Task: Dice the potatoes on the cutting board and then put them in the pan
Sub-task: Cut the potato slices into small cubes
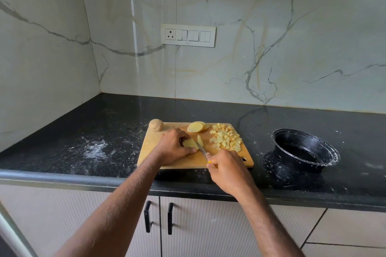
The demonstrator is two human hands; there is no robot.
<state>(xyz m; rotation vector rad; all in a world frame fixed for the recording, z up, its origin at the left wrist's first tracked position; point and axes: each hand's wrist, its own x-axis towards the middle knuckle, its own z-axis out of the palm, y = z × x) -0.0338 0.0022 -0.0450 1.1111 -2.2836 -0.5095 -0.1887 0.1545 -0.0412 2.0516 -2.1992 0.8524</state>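
The left hand (174, 147) pins a potato piece (190, 144); the right hand (226, 168) grips the knife (201, 150). A slipping blade could nick those curled fingers (191, 151).

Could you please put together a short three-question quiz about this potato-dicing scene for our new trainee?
1. True or false: the pan already holds diced potato.
2. Which hand holds the knife? A) left B) right
3. Fill in: the whole unpeeled potato sits at the board's far ____ corner.

Key:
1. False; the dice lie on the board.
2. B, the right hand; the left hand steadies a potato piece.
3. left.
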